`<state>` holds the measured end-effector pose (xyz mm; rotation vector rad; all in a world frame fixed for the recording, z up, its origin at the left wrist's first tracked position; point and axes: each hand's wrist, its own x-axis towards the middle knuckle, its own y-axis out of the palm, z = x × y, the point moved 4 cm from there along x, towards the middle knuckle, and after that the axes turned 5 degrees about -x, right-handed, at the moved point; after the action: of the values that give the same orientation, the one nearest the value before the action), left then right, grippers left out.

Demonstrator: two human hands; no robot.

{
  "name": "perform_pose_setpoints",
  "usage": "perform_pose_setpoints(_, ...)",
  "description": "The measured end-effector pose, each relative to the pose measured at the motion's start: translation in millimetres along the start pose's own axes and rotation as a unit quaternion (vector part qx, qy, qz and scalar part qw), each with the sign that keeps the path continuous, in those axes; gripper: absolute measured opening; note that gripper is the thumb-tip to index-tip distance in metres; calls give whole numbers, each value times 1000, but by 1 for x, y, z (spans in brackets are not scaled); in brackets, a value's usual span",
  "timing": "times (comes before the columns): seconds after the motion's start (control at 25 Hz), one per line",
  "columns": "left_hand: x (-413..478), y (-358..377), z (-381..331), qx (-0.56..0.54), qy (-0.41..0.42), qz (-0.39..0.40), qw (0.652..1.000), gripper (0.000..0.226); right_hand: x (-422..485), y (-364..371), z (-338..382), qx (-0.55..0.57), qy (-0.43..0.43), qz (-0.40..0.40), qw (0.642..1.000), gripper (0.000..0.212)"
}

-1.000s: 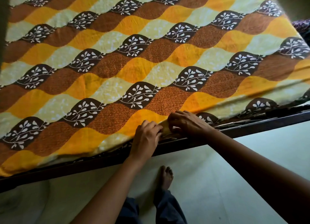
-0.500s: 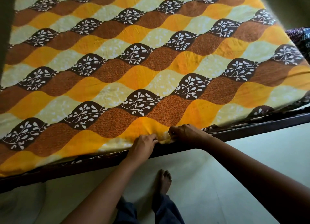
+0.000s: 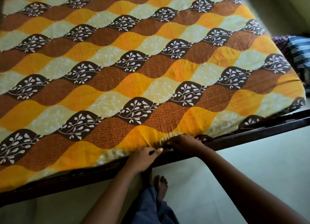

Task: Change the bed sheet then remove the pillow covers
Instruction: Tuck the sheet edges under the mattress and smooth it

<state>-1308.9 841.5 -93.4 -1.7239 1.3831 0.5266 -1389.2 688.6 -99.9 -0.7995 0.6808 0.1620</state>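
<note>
Pale floor [image 3: 243, 161] lies below a dark bed frame [image 3: 251, 134]. At the mattress edge, the left grip [image 3: 142, 158] and the right grip [image 3: 184, 144], just beside each other, both pinch the bunched near hem of the patterned bed sheet [image 3: 151, 72], which is spread across the bed.

Dark bed frame [image 3: 243, 137] stands on a pale floor [image 3: 234, 170]
</note>
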Motion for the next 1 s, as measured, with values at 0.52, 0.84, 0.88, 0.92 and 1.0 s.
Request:
perform_pose_setpoints(0.52, 38, 49, -136, 41, 181, -40, 982, 29, -128, -86, -119, 65, 96, -381, 918, 17)
perform_pose_setpoints(0.84, 87, 135, -243, 75, 197, -78, 974, 31, -143, -149, -247, -217, -106, -221, 945, 30)
perform_pose_setpoints(0.88, 93, 143, -251, 81, 200, -94, 972, 31, -139, -153, -254, -267, -152, -203, 930, 31)
perform_pose_setpoints(0.92, 98, 150, -257, 91, 206, -113, 968, 30, -135, -157, -259, -311, -197, -193, 910, 30)
perform_pose_setpoints(1.0, 106, 160, -265, 102, 214, -156, 959, 28, -130, -165, -265, -357, -265, -191, 875, 27)
